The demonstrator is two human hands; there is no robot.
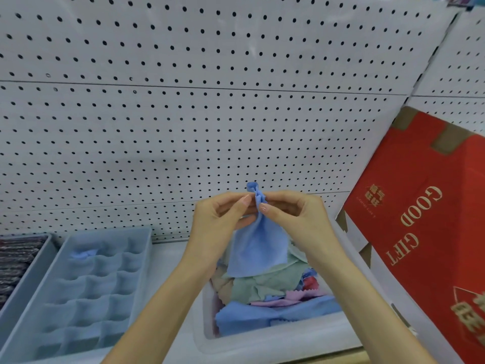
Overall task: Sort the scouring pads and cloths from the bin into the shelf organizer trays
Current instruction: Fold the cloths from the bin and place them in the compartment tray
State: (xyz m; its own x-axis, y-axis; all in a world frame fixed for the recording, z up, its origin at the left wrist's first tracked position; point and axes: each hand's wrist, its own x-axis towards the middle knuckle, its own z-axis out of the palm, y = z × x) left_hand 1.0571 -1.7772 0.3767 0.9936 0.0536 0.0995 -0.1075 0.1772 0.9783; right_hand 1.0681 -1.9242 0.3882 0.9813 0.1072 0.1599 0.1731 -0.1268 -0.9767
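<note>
Left fingers (245, 200) and right fingers (263, 207) pinch a bunched blue cloth (258, 245).

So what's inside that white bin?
A heap of cloths, blue, green and pink. The blue cloth pinched by the left hand and right hand covers the far part; the heap hides the bottom.

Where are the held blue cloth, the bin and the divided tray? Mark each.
blue cloth (258, 248), head view, hanging middle.
bin (275, 340), head view, near rim.
divided tray (110, 236), head view, far wall.

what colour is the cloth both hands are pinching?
Light blue; the cloth shows best in the head view.
</note>
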